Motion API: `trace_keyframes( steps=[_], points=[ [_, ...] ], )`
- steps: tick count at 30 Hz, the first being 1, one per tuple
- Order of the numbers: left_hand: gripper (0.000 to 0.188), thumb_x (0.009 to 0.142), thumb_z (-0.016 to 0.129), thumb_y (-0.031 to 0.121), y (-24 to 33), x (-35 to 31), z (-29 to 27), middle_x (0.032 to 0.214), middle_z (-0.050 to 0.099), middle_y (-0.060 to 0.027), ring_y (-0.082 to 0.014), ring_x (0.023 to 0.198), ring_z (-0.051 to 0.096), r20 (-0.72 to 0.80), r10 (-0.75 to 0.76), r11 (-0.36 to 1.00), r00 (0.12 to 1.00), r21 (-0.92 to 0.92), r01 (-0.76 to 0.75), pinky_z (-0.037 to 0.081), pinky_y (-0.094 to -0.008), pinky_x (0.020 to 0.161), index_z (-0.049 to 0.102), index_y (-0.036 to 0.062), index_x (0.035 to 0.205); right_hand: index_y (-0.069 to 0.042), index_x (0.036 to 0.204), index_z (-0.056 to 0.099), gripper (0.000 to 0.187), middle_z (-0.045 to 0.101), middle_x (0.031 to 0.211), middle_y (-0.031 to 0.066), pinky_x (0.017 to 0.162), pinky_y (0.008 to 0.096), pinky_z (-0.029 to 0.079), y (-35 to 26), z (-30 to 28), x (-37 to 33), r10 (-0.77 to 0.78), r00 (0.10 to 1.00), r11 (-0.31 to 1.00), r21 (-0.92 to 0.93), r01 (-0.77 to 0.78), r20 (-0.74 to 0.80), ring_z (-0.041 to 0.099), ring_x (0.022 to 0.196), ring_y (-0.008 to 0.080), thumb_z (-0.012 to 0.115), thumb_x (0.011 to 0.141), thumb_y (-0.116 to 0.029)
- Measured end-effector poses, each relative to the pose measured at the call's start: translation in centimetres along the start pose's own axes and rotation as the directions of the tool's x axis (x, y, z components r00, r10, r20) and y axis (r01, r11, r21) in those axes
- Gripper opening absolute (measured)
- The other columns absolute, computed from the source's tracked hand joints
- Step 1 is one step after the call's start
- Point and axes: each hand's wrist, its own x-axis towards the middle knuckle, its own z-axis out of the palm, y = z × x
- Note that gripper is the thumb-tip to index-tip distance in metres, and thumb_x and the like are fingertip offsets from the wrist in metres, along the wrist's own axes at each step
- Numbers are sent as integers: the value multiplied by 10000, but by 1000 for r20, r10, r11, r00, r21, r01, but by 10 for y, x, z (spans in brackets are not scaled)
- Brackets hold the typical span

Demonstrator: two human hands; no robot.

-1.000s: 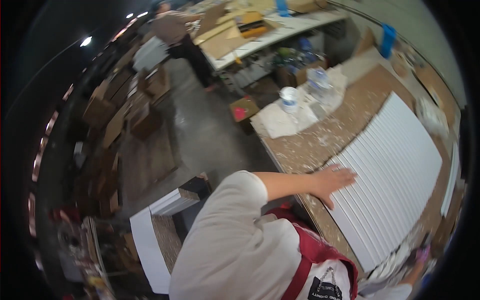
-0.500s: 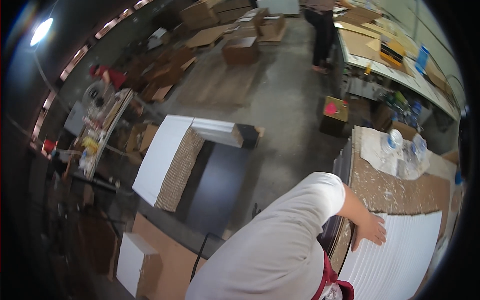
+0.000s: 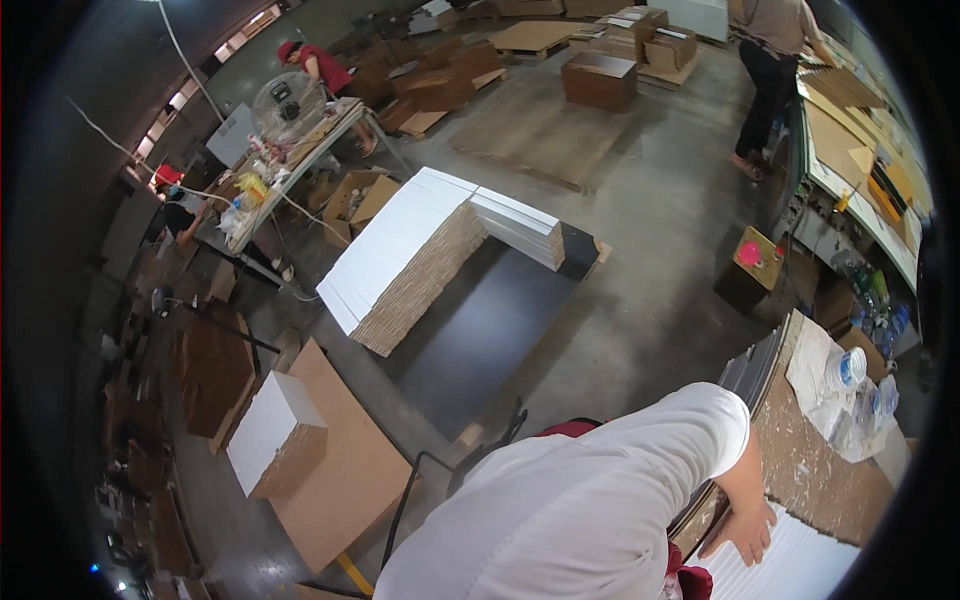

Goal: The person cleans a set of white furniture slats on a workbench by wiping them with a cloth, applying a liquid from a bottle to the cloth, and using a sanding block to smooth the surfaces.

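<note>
My left hand (image 3: 742,532) rests palm down, fingers spread, on the near left part of white, ridged pieces (image 3: 790,565) laid side by side. They lie on a worn brown board (image 3: 835,490) flecked with white, on top of a stack at lower right. My left sleeve, white, fills the lower middle. My right hand is out of view. Beyond the hand, a wrinkled white sheet (image 3: 812,382) carries clear plastic bottles (image 3: 872,405).
Stacked white panels (image 3: 400,250) stand on a dark board (image 3: 470,345) on the floor. A smaller white stack (image 3: 275,435) sits on a brown sheet (image 3: 340,480). Other people work at a left table (image 3: 300,155) and a right bench (image 3: 835,175). Cardboard boxes (image 3: 600,80) stand far off.
The view has swung left, so the room sits further right and the white pieces lower. My left hand stays flat on them, its fingers now pointing more downward in the picture.
</note>
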Motion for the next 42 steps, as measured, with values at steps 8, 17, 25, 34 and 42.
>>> trace_keyframes(
  steps=[8, 17, 25, 34, 42],
  points=[
    [1031, 717, 338, 880, -13, 22, 43, 1554, 238, 32, -193, 1398, 270, -34, -18, 992, 999, 122, 22, 246, -576, 1061, 265, 198, 1486, -39, 1429, 356, 576, 383, 1454, 182, 1115, 401, 297, -18, 30, 45, -17, 998, 1000, -19, 18, 63, 378, 1330, 316, 533, 916, -233],
    [1038, 708, 352, 881, -21, 19, 47, 1554, 238, 27, -207, 1398, 271, -41, -32, 989, 999, 142, 37, 248, -579, 1059, 273, 195, 1483, -44, 1429, 359, 575, 381, 1455, 180, 1113, 401, 298, -18, 32, 59, 6, 998, 1000, -28, -4, 56, 377, 1330, 317, 533, 917, -239],
    [1044, 701, 365, 882, -14, 24, 40, 1554, 238, 23, -220, 1398, 272, -76, 18, 997, 997, 78, -12, 250, -582, 1058, 280, 193, 1481, -49, 1430, 362, 575, 379, 1457, 178, 1112, 401, 299, 21, -17, 18, 97, 995, 995, 0, -97, -13, 377, 1330, 319, 534, 918, -245],
    [1208, 610, 488, 893, 4, -20, -8, 1567, 191, -85, -296, 1447, 139, -8, 9, 967, 1000, -255, -11, 141, -556, 1119, 272, 85, 1482, -54, 1430, 366, 574, 377, 1459, 177, 1110, 401, 300, 102, -147, -180, 500, 837, 866, 109, -488, -223, 376, 1330, 320, 535, 919, -251],
    [1184, 586, 762, 622, -29, -43, -58, 1511, 224, -250, -401, 1394, 232, 21, -101, 822, 995, -562, 95, 205, -507, 1128, 233, 54, 1480, -15, 1376, 440, 569, 442, 1417, 160, 1096, 404, 304, 77, -177, -381, 269, 836, 930, -98, -356, -479, 413, 1310, 295, 591, 869, -224]
  ],
)
